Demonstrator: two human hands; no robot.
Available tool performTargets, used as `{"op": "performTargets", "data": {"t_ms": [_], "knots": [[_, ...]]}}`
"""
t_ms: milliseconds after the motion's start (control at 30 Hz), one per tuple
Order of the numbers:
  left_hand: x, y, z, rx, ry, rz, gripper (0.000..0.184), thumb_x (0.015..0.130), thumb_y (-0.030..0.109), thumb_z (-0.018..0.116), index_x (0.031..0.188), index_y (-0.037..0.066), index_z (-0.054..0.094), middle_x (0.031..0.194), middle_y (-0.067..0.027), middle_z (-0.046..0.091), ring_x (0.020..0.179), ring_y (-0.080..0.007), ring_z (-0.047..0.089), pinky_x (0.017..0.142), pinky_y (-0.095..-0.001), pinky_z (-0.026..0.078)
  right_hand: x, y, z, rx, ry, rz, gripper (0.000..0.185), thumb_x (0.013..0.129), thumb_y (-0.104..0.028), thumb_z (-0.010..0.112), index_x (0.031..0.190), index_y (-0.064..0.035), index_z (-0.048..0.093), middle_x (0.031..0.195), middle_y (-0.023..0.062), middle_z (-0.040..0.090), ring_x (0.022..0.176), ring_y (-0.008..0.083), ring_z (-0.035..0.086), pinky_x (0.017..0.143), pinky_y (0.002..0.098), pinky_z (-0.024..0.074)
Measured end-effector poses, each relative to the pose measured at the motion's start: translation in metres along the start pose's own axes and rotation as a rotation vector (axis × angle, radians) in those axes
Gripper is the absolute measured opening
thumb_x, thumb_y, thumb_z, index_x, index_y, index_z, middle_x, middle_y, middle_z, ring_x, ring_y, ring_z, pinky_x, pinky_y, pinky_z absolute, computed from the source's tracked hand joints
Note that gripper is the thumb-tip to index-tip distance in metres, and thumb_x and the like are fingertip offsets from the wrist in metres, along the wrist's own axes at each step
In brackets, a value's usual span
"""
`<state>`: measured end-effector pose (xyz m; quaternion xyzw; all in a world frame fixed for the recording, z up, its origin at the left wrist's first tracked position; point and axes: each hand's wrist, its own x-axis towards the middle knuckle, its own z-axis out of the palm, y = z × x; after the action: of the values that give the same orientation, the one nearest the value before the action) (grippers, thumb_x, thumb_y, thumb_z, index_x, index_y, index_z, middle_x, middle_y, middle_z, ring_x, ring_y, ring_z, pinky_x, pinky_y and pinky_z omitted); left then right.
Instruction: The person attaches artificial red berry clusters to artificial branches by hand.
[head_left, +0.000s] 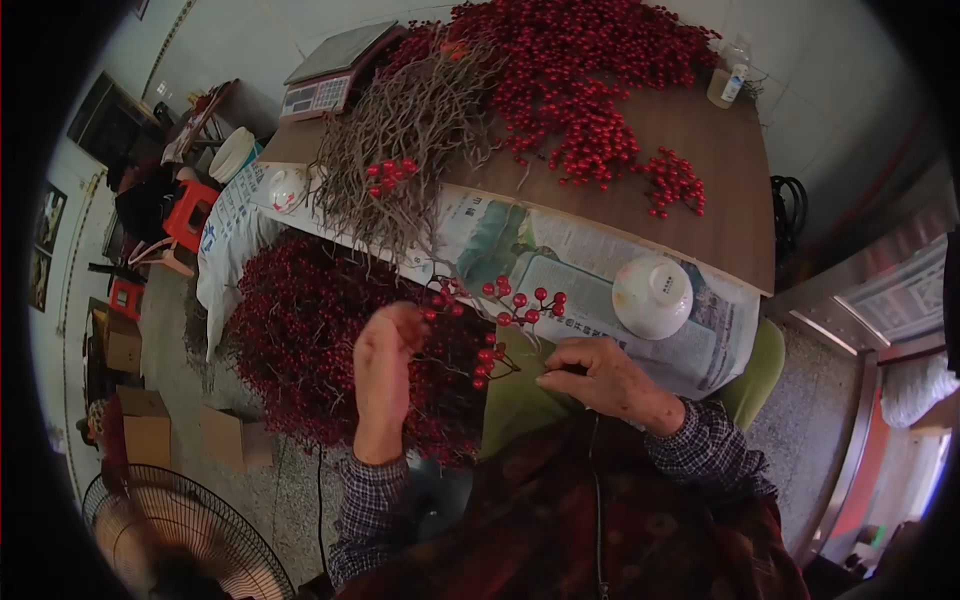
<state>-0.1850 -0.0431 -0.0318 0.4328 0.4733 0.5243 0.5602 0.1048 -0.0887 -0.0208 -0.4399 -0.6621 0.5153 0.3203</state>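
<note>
My left hand [385, 355] is raised over the pile of red berry branches, its fingers curled and smeared by motion. Its fingertips are beside several red berries; whether it grips anything is unclear. Opposite it, my right hand [610, 378] is closed in a pinch, thumb and forefinger at the thin stem of a berry sprig [487, 362]. More berries on thin stems [525, 308] show between the hands, in front of the newspaper [570, 285] on the table edge. Below the left hand lies a large heap of berry branches [300, 340].
On the wooden table [700, 130] are bare brown twigs [410, 140], bright red berry sprigs [580, 60], a scale [335, 75], an overturned white bowl [652, 297] and a bottle [729, 75]. A fan [190, 530] stands at lower left, near cardboard boxes [145, 425].
</note>
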Motion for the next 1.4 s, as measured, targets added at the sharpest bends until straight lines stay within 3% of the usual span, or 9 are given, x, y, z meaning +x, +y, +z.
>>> {"op": "performTargets", "data": {"t_ms": [67,300,567,633,967,1067,1200,1233,1400], "knots": [[-0.031,-0.003,-0.001,0.091,-0.225,-0.065,0.037,0.099,0.028,0.051,0.119,-0.002,0.060,0.111,-0.0076,0.064,0.099,-0.0164,0.061,0.087,-0.0301,0.048,0.014,0.005,0.015,-0.075,-0.071,-0.039,0.020,0.086,-0.015,0.068,0.083,0.0038,0.062,0.068,0.0138,0.053,0.061,0.0197,0.050,0.058,0.0328,0.0411],[-0.068,-0.037,-0.017,-0.343,0.157,-0.272,0.014,0.092,0.004,0.061,0.104,0.002,0.067,0.099,-0.0061,0.069,0.091,-0.0100,0.063,0.086,-0.0267,0.050,0.056,0.036,0.091,-0.105,-0.322,-0.177,0.025,0.084,-0.021,0.069,0.086,0.0031,0.066,0.077,0.0179,0.061,0.072,0.0352,0.060,0.064,0.0401,0.0462],[-0.041,-0.065,-0.088,-0.060,0.161,-0.274,0.016,0.095,0.017,0.061,0.099,0.004,0.069,0.091,-0.0036,0.070,0.082,-0.0115,0.064,0.077,-0.0281,0.052,0.062,0.028,0.087,0.054,-0.366,0.183,0.042,0.088,-0.025,0.068,0.118,0.0027,0.061,0.088,0.0151,0.068,0.076,0.0214,0.064,0.069,0.0332,0.0496],[-0.034,-0.070,-0.093,0.042,0.211,-0.553,0.024,0.097,0.022,0.059,0.106,0.002,0.068,0.088,-0.0028,0.069,0.083,-0.0117,0.063,0.076,-0.0276,0.052,0.057,0.032,0.076,0.054,-0.358,0.196,0.040,0.088,-0.023,0.067,0.118,0.0028,0.061,0.087,0.0130,0.068,0.075,0.0181,0.062,0.068,0.0312,0.0490],[-0.061,-0.074,-0.097,0.182,0.330,-0.464,0.033,0.097,0.027,0.059,0.113,-0.002,0.065,0.103,-0.0068,0.067,0.087,-0.0122,0.063,0.066,-0.0313,0.052,0.034,0.036,0.068,0.132,-0.353,0.284,0.033,0.091,-0.018,0.062,0.116,0.0034,0.062,0.086,0.0071,0.066,0.072,0.0099,0.056,0.067,0.0254,0.0469],[-0.066,-0.047,-0.084,0.884,0.359,-0.148,0.030,0.093,0.027,0.063,0.107,0.000,0.066,0.088,-0.0088,0.067,0.075,-0.0193,0.063,0.066,-0.0317,0.050,0.033,0.035,0.067,0.137,-0.349,0.284,0.032,0.091,-0.018,0.062,0.115,0.0036,0.062,0.087,0.0074,0.066,0.073,0.0102,0.057,0.068,0.0254,0.0472],[-0.030,-0.053,-0.067,1.359,0.276,0.405,0.045,0.088,0.030,0.066,0.126,0.007,0.056,0.140,-0.0178,0.046,0.128,-0.0390,0.043,0.103,-0.0497,0.037,0.030,0.038,0.073,0.127,-0.366,0.307,0.031,0.091,-0.017,0.062,0.115,0.0036,0.062,0.088,0.0075,0.067,0.074,0.0106,0.058,0.069,0.0255,0.0477],[-0.022,-0.076,-0.068,1.440,0.207,0.321,0.054,0.088,0.034,0.065,0.133,0.009,0.050,0.147,-0.0179,0.038,0.135,-0.0429,0.032,0.108,-0.0584,0.025,0.028,0.037,0.075,0.139,-0.360,0.296,0.031,0.091,-0.017,0.062,0.114,0.0035,0.062,0.087,0.0073,0.066,0.074,0.0103,0.058,0.069,0.0255,0.0476],[-0.013,-0.164,-0.074,1.522,0.117,0.151,0.064,0.089,0.046,0.061,0.141,0.013,0.043,0.151,-0.0156,0.031,0.140,-0.0427,0.025,0.104,-0.0685,0.025,0.027,0.034,0.067,0.129,-0.320,0.333,0.031,0.091,-0.017,0.062,0.114,0.0031,0.063,0.087,0.0071,0.066,0.076,0.0097,0.058,0.069,0.0257,0.0476]]}}
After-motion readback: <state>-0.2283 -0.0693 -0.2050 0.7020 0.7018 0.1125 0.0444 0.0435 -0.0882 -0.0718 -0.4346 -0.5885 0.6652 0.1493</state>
